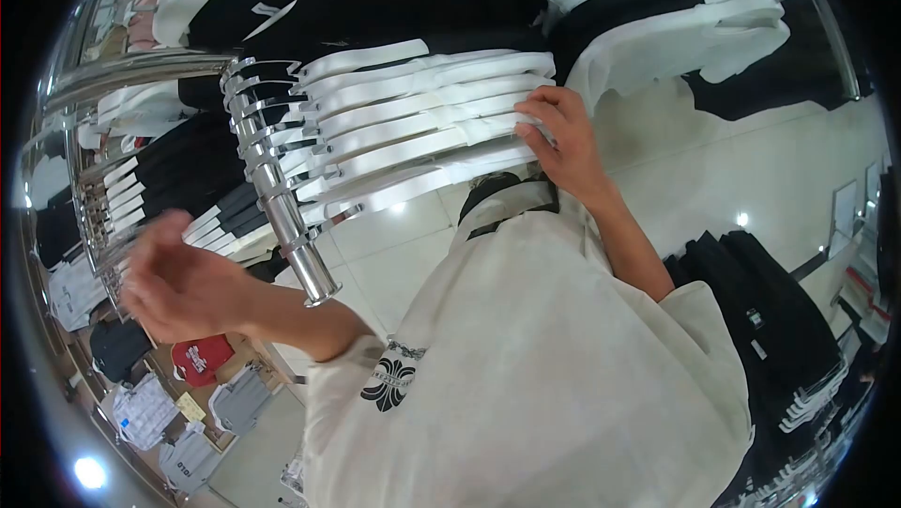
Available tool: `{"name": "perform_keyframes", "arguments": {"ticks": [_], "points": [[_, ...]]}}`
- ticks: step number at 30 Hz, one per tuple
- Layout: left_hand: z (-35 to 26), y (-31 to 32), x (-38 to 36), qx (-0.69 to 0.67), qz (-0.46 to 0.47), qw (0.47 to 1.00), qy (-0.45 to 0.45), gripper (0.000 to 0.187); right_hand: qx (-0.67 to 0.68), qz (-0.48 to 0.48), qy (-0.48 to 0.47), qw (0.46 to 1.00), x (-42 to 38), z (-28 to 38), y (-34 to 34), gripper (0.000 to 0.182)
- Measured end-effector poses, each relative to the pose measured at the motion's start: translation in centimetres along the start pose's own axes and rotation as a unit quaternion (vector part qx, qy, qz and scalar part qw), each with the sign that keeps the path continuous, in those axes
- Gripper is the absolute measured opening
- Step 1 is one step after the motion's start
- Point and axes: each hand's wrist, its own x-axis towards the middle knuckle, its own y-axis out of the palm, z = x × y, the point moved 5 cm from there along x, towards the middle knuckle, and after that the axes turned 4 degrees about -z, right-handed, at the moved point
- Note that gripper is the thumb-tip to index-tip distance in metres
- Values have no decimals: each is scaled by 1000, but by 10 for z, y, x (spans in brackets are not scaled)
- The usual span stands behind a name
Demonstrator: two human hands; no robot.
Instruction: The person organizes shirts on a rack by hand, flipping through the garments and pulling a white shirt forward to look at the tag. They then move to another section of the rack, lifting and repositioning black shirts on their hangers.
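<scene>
The right hand's fingers [535,123] lie spread and slightly bent against the outer edges of the white shirts [422,123] hanging in a tight row; they press on the sleeve ends rather than clench any one garment. The right hand [563,146] reaches up past the person's cream shirt [526,367]. The left hand [178,287] is blurred, raised just beside the chrome rail [282,217] with fingers loosely released, holding nothing as far as I can tell.

The white shirts sit evenly spaced on black hangers [267,100] along that sloping rail, so the row looks largely in order; I judge the sorting or squaring-up of it to be in hand, with no shirt taken off.

No containers show. More racks carry black shirts [188,161] at left and black garments [779,320] at right, over a pale tiled floor [751,161].
</scene>
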Motion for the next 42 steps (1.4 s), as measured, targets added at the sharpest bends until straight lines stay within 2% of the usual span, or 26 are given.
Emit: {"name": "perform_keyframes", "arguments": {"ticks": [3, 5, 7, 10, 13, 14, 20, 24, 26, 29, 33, 36, 42], "points": [[36, -27, -81, 75, -102, 990, -63, 31, -1, 3, -4, 1000, 2, 3, -2, 22], [44, -14, -129, 206, -190, 939, -200, 20, 5, 7, 6, 1000, -1, 1, -1, 21], [31, 21, -147, 324, -76, 924, -186, 18, 6, 12, 0, 1000, -2, 0, -2, 19], [49, 31, -172, 184, -3, 956, -228, 18, 5, 17, -14, 1000, -3, 0, -3, 19], [65, 29, -187, 124, 36, 935, -329, 32, 10, 19, -2, 1000, -5, 2, -3, 22], [66, 30, -185, 141, 42, 941, -305, 34, 9, 17, -3, 1000, -5, 3, -4, 23], [69, 36, -183, 122, 53, 948, -289, 37, -4, 7, -27, 1000, -3, 3, -4, 27], [69, 35, -182, 125, 73, 941, -306, 40, -18, -4, -26, 999, -1, 4, -4, 27], [64, 40, -179, 126, 69, 942, -303, 41, -9, -3, -10, 1000, -1, 3, -3, 25], [59, 43, -180, 95, 41, 934, -343, 43, 29, -6, 16, 999, -3, -7, -4, 21], [63, 36, -184, 111, 54, 935, -333, 44, 73, -41, 71, 994, 0, -4, -12, 19], [64, 35, -185, 126, 57, 937, -320, 43, 8, -54, -19, 998, 0, 2, -20, 20], [66, 36, -188, 108, 32, 936, -333, 41, 25, 13, -7, 1000, -11, 9, -12, 23]]}}
